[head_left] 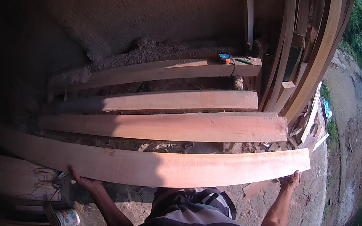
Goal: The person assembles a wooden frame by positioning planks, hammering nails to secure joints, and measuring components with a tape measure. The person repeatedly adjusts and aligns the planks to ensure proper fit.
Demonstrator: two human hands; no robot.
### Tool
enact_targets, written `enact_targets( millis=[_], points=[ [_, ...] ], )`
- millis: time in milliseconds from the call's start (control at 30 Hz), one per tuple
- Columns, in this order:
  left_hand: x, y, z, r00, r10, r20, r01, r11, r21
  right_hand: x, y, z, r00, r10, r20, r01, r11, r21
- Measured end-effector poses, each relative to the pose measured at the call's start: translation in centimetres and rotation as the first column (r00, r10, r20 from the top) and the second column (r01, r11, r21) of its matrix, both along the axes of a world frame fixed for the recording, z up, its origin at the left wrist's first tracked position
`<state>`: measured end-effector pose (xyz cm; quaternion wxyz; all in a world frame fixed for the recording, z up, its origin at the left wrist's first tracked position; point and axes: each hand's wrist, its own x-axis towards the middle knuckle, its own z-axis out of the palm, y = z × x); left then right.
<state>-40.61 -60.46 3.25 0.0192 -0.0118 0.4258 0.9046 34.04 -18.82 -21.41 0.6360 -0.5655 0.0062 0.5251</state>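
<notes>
A long, broad plank [210,169] lies across the front of me, lit on its right part and shaded on its left. My left hand [85,182] is closed on its near edge toward the left, fingers partly hidden beneath. Near the right end, my right hand [291,180] grips the same edge from below. Beyond it lie two more planks, a wide one [208,125] and a narrower one [193,99], roughly parallel. On the farthest beam [179,69] rest a blue and orange tape measure [223,58] and a green pencil [243,61].
Tall boards [321,55] lean upright at the far right. Wood shavings [152,54] heap along the wall, with offcuts [255,188] on the ground near my right hand. A white printed bucket [69,219] stands at lower left beside stacked wood [5,174].
</notes>
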Motion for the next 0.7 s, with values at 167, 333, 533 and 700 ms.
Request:
enact_targets(
  millis=[167,333,533,700],
  points=[
    [4.4,-3.0,3.9,0.983,0.105,-0.149,-0.118,0.99,-0.079,1.4,-3.4,-3.7,0.987,-0.155,0.039,0.157,0.986,-0.053],
    [6.0,-5.0,9.2,0.98,0.129,-0.15,-0.144,0.985,-0.096,-0.5,-7.2,-4.5,0.975,-0.154,0.161,0.175,0.977,-0.125],
    [6.7,-4.7,11.6,0.946,0.162,-0.28,-0.208,0.968,-0.142,-5.3,-15.0,-4.4,0.985,0.039,0.169,0.0,0.974,-0.225],
    [5.6,-5.6,13.7,0.887,0.124,-0.445,-0.223,0.958,-0.177,-7.3,-20.9,-2.8,0.932,0.11,0.346,-0.029,0.973,-0.231]
  ],
)
